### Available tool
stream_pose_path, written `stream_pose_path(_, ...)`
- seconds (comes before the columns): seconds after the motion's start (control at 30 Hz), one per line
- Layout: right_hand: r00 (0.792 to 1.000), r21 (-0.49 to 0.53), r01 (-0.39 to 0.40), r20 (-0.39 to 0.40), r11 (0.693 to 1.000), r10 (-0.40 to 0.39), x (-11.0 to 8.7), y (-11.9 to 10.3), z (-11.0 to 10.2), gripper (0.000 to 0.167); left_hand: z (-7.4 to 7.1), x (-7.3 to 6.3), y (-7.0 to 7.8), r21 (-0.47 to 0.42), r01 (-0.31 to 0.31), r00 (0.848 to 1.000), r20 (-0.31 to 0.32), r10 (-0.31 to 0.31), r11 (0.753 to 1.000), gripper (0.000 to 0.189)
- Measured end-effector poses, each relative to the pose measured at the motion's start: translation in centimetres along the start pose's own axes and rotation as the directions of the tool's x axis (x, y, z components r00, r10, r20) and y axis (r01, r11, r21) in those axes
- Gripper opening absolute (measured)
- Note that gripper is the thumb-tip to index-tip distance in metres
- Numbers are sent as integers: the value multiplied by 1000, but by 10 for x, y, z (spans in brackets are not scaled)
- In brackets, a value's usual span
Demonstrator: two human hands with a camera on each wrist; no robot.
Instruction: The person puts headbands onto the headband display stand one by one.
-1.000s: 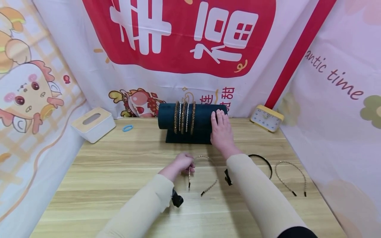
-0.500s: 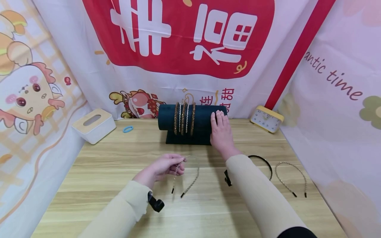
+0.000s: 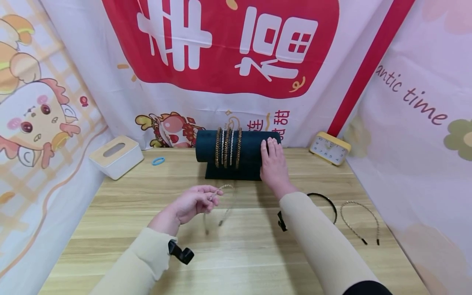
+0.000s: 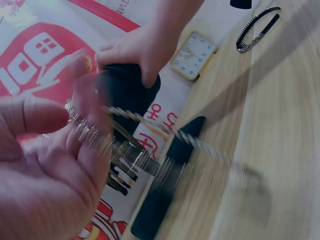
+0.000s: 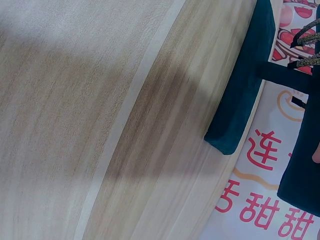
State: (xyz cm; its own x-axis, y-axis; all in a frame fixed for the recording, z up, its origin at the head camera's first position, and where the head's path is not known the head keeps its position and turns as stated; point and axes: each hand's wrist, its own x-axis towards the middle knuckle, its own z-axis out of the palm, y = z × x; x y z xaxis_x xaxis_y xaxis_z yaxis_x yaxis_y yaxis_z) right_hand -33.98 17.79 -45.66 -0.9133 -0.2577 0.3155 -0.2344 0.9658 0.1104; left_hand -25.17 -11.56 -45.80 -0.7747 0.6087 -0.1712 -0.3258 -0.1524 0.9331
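Above the table (image 3: 239, 262), left hand (image 3: 193, 204) pinching headband (image 4: 197, 142), tips (image 3: 220, 223) down and nearward; right hand (image 3: 274, 168) laid on crosswise stand (image 3: 251, 146)

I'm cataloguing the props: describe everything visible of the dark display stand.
The display stand is dark blue-green and looks velvety: a horizontal roll joined to a flat base by a narrow support. It stands on the wooden table, near the back. Several gold-toned and pale headbands straddle the roll; the right hand rests on its right end.
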Motion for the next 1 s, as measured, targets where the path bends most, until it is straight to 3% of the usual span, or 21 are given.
stream_pose_path(0.13,1000,-2,-3,4,1000,3,0,0,1,82,3,-2,5,-62,-8,990,-142,-1,998,26)
stream_pose_path(0.27,1000,-9,2,8,1000,-2,0,0,2,80,5,-4,9,-59,-46,976,-215,32,997,27)
stream_pose_path(0.47,1000,-9,3,3,1000,-3,0,0,1,79,5,-9,13,-29,-73,985,-158,67,997,24)
stream_pose_path(0.6,1000,-6,6,-8,1000,-6,0,0,1,81,0,-13,14,11,-82,991,-106,83,997,36)
stream_pose_path(0.7,1000,-8,8,-11,1000,-8,0,0,1,82,-6,-17,16,27,-71,987,-140,74,997,44)
stream_pose_path(0.87,1000,-2,6,-9,1000,-6,0,1,3,81,-15,-22,20,24,-44,965,-256,49,999,40)
stream_pose_path(1.0,1000,-3,12,-24,1000,-12,0,2,5,80,-22,-25,24,34,-80,953,-291,86,996,42)
